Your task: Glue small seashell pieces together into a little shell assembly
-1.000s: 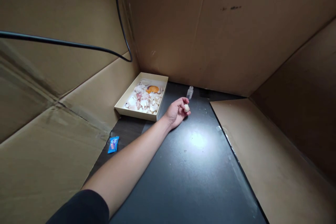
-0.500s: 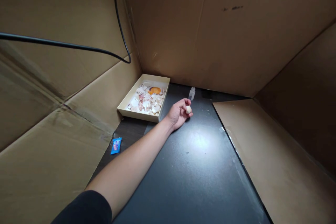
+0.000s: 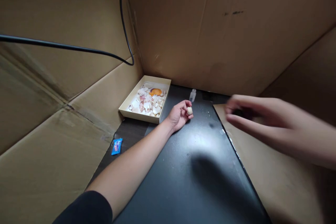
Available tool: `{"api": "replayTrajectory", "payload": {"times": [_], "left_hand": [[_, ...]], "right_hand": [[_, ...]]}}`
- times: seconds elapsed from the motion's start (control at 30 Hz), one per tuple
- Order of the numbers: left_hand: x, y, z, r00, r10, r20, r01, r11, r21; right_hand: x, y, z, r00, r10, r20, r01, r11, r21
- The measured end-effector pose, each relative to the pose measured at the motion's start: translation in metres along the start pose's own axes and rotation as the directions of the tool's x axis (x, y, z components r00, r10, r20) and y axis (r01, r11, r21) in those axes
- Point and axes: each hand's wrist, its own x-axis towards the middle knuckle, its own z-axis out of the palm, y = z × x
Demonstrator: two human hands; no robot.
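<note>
Small, pale, ribbed seashell (image 3: 189,111) sits pinched between the thumb and fingertips of the left hand (image 3: 179,115), which rests palm-up on the black tabletop (image 3: 183,182), just right of the shallow cream cardboard tray (image 3: 125,105) of mixed shells and near the little clear plastic bottle (image 3: 192,95). Blurred in the air at the right, the right hand (image 3: 258,119) has its fingers drawn close together; whether they grip anything cannot be told. A blue sweet wrapper (image 3: 117,146) lies beside the brown cardboard wall (image 3: 52,154).
</note>
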Motion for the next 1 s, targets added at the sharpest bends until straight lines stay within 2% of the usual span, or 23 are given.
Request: {"api": "replayTrajectory", "payload": {"times": [0.07, 0.17, 0.3, 0.37, 0.47, 0.57, 0.63, 0.73, 0.83, 0.87, 0.9, 0.97, 1.0], "left_hand": [[0.000, 0.000, -0.001, 1.000, -0.005, 0.009, 0.005, 1.000, -0.001], [0.001, -0.001, -0.001, 1.000, 0.003, 0.028, -0.002, 1.000, -0.010], [0.001, -0.001, -0.001, 0.999, 0.010, 0.031, -0.009, 0.999, -0.033], [0.001, -0.001, -0.001, 1.000, 0.009, 0.024, -0.008, 0.999, -0.038], [0.001, 0.000, -0.001, 1.000, 0.005, 0.017, -0.005, 0.999, -0.033], [0.001, 0.000, -0.002, 1.000, -0.001, 0.008, 0.001, 1.000, -0.026], [0.001, -0.001, -0.002, 1.000, 0.009, 0.001, -0.009, 1.000, -0.024], [0.002, -0.006, 0.000, 0.997, 0.060, -0.039, -0.058, 0.998, 0.031], [-0.003, -0.004, 0.011, 0.989, 0.123, -0.087, -0.097, 0.962, 0.257], [-0.006, 0.000, 0.016, 0.983, 0.161, -0.087, -0.115, 0.913, 0.392], [-0.010, 0.007, 0.022, 0.971, 0.230, -0.058, -0.159, 0.813, 0.560], [-0.018, 0.027, 0.031, 0.945, 0.294, 0.143, -0.277, 0.489, 0.827], [-0.021, 0.041, 0.033, 0.931, 0.312, 0.191, -0.296, 0.334, 0.895]], "right_hand": [[0.043, -0.019, 0.022, 0.995, 0.028, 0.094, -0.022, 0.997, -0.071], [0.070, -0.027, 0.053, 0.999, -0.014, 0.036, 0.017, 0.996, -0.092], [0.062, -0.016, 0.076, 1.000, 0.002, 0.001, -0.002, 0.997, -0.078], [0.058, -0.010, 0.084, 0.998, -0.018, -0.064, 0.015, 0.998, -0.059], [0.054, -0.005, 0.098, 0.971, -0.071, -0.227, 0.080, 0.996, 0.031], [0.049, 0.001, 0.113, 0.955, -0.104, -0.279, 0.130, 0.988, 0.079], [0.045, 0.007, 0.120, 0.948, -0.040, -0.316, 0.083, 0.989, 0.122], [0.044, 0.020, 0.126, 0.926, 0.149, -0.346, -0.051, 0.959, 0.277], [0.048, 0.034, 0.129, 0.893, 0.362, -0.268, -0.182, 0.835, 0.519], [0.049, 0.038, 0.130, 0.878, 0.415, -0.238, -0.209, 0.781, 0.588], [0.051, 0.041, 0.131, 0.870, 0.449, -0.205, -0.232, 0.738, 0.634], [0.052, 0.046, 0.132, 0.862, 0.483, -0.156, -0.258, 0.682, 0.684], [0.052, 0.047, 0.133, 0.864, 0.483, -0.141, -0.264, 0.674, 0.690]]}}
